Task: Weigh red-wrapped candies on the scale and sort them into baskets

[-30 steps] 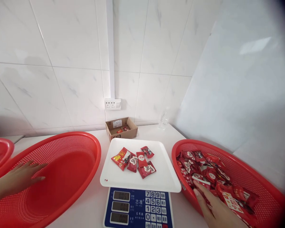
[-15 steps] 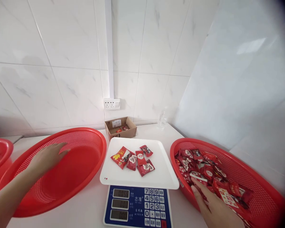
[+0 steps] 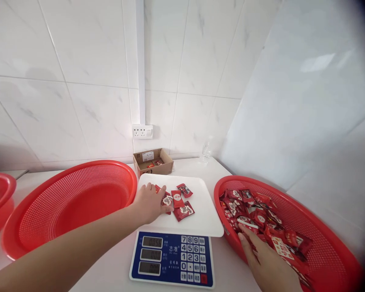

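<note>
My left hand reaches over the white weighing tray, fingers apart on the leftmost packets and partly covering them. A red snack packet shows between thumb and fingers. Beside it lie a small red packet, a dark red packet and a larger packet. My right hand rests among the heaped red packets in the right red basket. Its thumb and index finger are stretched out and slightly apart; the other fingers are hidden.
The blue scale panel with displays and keys faces me. Left of it stands a red mesh basket, and another red basket is at the far left. Behind the tray sit a cardboard box and a clear plastic object near the wall.
My left hand has moved right from above the left basket onto the packets on the tray. My right hand has stayed among the packets. The view has shifted slightly.
</note>
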Available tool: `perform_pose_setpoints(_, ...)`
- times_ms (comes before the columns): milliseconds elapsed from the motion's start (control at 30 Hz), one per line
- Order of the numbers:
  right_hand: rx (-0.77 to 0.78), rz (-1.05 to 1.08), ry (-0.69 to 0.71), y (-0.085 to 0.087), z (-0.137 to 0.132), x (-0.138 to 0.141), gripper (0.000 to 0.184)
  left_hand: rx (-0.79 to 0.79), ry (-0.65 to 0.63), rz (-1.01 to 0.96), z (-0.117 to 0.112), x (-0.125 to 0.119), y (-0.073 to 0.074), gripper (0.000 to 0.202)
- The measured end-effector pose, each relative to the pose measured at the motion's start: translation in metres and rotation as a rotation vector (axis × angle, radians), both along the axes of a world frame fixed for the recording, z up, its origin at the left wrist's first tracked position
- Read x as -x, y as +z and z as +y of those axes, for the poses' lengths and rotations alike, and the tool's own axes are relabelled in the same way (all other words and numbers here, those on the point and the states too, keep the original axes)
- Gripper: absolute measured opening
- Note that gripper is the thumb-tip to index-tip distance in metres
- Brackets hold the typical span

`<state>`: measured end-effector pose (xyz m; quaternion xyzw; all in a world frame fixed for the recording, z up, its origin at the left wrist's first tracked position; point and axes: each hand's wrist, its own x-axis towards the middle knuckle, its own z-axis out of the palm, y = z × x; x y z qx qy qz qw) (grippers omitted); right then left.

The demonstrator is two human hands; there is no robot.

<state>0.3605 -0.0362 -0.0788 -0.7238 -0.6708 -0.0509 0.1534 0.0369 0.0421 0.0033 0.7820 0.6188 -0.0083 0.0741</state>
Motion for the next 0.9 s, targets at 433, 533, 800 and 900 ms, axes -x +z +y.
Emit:
perform_pose_setpoints(433,0.007,0.011,0.019,0.001,0.001,0.000,0.047,0.065,-0.054,-0.242,0.010,0.001,-0.003,0.044)
perform_pose_setpoints(533,-0.029,0.002,0.006,0.005,-0.001,0.006,0.047,0.108,-0.016,-0.291,0.016,0.002,0.000,0.041)
perform_pose_setpoints(800,-0.043,0.018,0.004,0.008,-0.002,0.009,0.048,0.097,0.014,-0.296,0.012,-0.007,0.007,0.036)
perform_pose_setpoints(900,-0.063,0.005,0.009,0.009,-0.003,0.010,0.047,0.050,-0.018,-0.297,0.005,-0.005,0.014,0.034)
